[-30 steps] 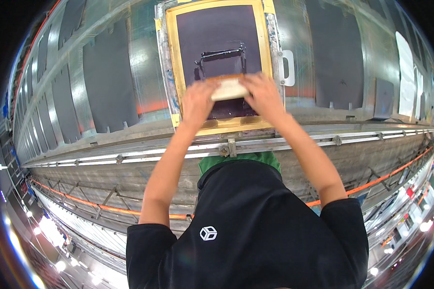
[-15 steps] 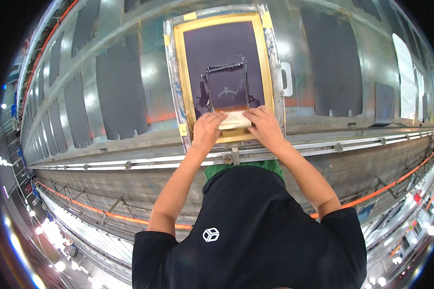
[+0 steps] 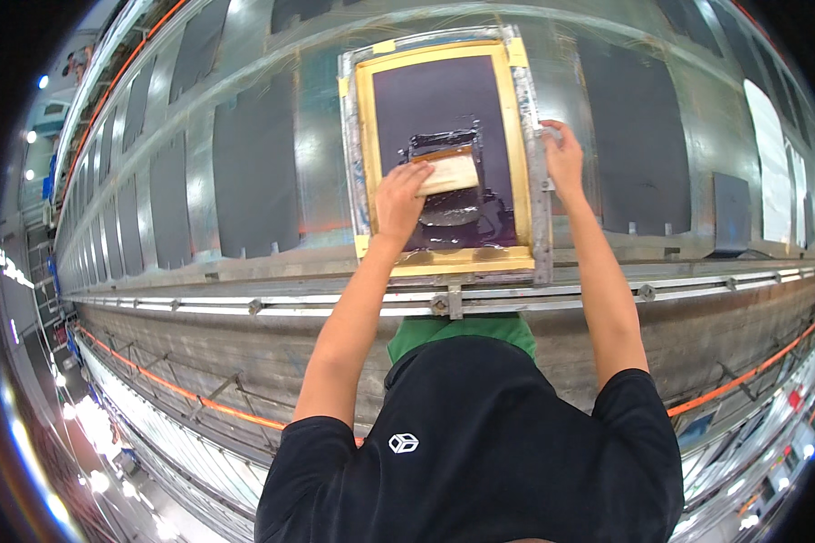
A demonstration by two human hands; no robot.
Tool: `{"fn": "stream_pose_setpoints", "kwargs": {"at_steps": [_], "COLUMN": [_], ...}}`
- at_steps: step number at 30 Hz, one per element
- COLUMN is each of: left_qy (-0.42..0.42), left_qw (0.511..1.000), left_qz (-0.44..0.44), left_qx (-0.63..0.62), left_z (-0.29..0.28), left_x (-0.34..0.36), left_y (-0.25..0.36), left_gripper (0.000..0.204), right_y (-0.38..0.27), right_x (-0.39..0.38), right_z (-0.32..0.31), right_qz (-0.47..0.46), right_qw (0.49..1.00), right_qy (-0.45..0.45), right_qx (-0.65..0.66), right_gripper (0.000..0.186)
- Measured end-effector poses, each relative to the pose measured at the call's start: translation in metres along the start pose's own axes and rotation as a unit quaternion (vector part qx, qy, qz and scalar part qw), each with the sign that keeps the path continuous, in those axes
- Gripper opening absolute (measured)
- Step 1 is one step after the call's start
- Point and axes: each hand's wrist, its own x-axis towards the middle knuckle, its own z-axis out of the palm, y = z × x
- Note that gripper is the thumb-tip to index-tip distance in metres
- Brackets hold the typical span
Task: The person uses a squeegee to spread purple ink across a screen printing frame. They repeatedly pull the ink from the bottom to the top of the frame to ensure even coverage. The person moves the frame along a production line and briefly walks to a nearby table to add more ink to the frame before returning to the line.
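Observation:
A screen printing frame [image 3: 529, 226], its inner border lined with yellow tape, lies on the long metal table in front of me. Near the middle of its dark purple mesh [image 3: 439, 90] stands a squeegee [image 3: 453, 176] with a pale wooden grip and a brown blade edge. My left hand [image 3: 397, 201] is closed on the squeegee's left end. Glossy dark ink [image 3: 444, 215] covers the mesh on the near side of it. At the frame's right edge, my right hand [image 3: 563, 163] has its fingers curled round the side handle, mostly hiding it.
Dark grey fabric panels [image 3: 255, 167] lie in a row along the table to the left, with another dark panel [image 3: 634, 136] on the right. White sheets [image 3: 767, 163] lie farther right. A metal rail [image 3: 335, 306] runs along the table's near edge.
My right hand has left the squeegee and moved to the frame's side handle. The squeegee, now in my left hand alone, has moved away from me up the mesh; ink lies behind it.

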Motion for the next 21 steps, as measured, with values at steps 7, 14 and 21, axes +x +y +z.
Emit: {"fn": "stream_pose_setpoints", "kwargs": {"at_steps": [7, 14, 21], "left_qy": [0.036, 0.042, -0.007], "left_qw": [0.997, 0.996, 0.998], "left_qz": [-0.046, -0.074, -0.043], "left_qx": [-0.041, 0.011, 0.046], "left_z": [-0.066, -0.187, -0.276], "left_x": [-0.067, -0.126, -0.143], "left_y": [-0.003, -0.141, -0.262], "left_gripper": [0.059, 0.057, 0.053], "right_y": [-0.079, -0.141, -0.196], "right_x": [-0.017, -0.097, -0.147], "right_z": [0.026, 0.225, 0.331], "right_qz": [-0.014, -0.036, 0.007], "right_qw": [1.0, 0.998, 0.999], "right_qy": [0.018, 0.014, -0.001], "right_qx": [-0.013, 0.044, 0.035], "right_gripper": [0.021, 0.024, 0.026]}}
